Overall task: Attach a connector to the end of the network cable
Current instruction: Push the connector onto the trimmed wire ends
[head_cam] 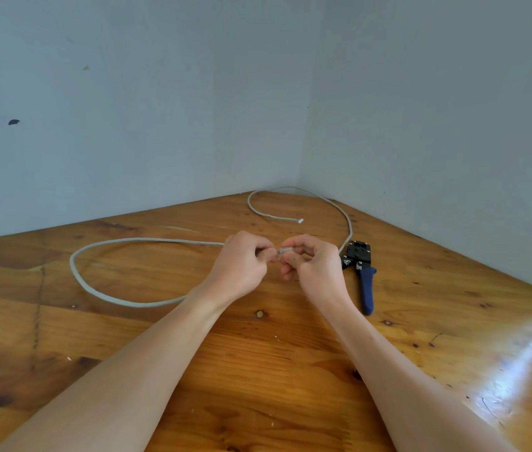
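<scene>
hands (277, 259) pinch cable end and connector over wooden table (258, 370) (grey corner walls (193, 109)).

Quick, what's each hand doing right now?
Left hand: closed, pinching the cable end.
Right hand: closed, pinching the clear connector.

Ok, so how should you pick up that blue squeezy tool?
Probably by the blue handles, coming with the right hand from the near side: the crimping tool lies flat on the table, handles pointing toward the person, black head away.
</scene>
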Demonstrator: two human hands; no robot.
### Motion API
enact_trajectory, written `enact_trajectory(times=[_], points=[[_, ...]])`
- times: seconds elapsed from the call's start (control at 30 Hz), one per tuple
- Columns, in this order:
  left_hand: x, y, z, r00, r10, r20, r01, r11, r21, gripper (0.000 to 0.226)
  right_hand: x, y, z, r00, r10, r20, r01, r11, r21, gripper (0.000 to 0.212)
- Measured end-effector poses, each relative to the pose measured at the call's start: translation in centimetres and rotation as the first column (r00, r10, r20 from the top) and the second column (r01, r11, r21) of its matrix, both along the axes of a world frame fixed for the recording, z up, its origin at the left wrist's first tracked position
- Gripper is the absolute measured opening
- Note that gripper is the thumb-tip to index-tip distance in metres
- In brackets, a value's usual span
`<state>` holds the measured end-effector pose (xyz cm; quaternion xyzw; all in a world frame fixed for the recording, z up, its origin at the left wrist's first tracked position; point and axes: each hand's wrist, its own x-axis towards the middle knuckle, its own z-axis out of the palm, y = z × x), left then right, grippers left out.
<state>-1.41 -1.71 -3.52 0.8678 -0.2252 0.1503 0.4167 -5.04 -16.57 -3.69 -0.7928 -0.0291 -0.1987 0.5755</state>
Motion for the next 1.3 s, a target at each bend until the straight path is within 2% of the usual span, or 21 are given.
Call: enact_trajectory(times=[0.2, 0.6, 0.7, 0.97, 1.3], points=[[0.32, 0.26, 0.06, 0.999, -0.033, 0.015, 0.033, 0.999, -0.014, 0.016, -0.24, 0.26, -0.26, 1.0, -0.006, 0.024, 0.005, 0.998, 0.067, 0.016], [0.53, 0.59, -0.14, 0.998, -0.037, 0.059, 0.043, 0.993, -0.109, 0.014, -0.27, 0.37, 0.13, 0.999, 0.019, 0.046, -0.029, 0.972, 0.233, 0.015], [0.55, 0.7, -0.2, 0.995, -0.025, 0.098, 0.038, 0.992, -0.124, 0.013, -0.23, 0.23, 0.07, 0.998, 0.009, 0.066, -0.023, 0.975, 0.219, 0.011], [0.42, 0.7, -0.07, 0.986, -0.031, 0.164, 0.057, 0.985, -0.162, 0.018, -0.21, 0.2, 0.19, 0.991, -0.01, 0.132, -0.015, 0.983, 0.186, 0.022], [0.23, 0.52, 0.04, 0.988, -0.045, 0.151, 0.076, 0.975, -0.208, 0.017, -0.43, -0.18, 0.4, 0.99, 0.006, 0.138, -0.032, 0.982, 0.188, 0.024]])
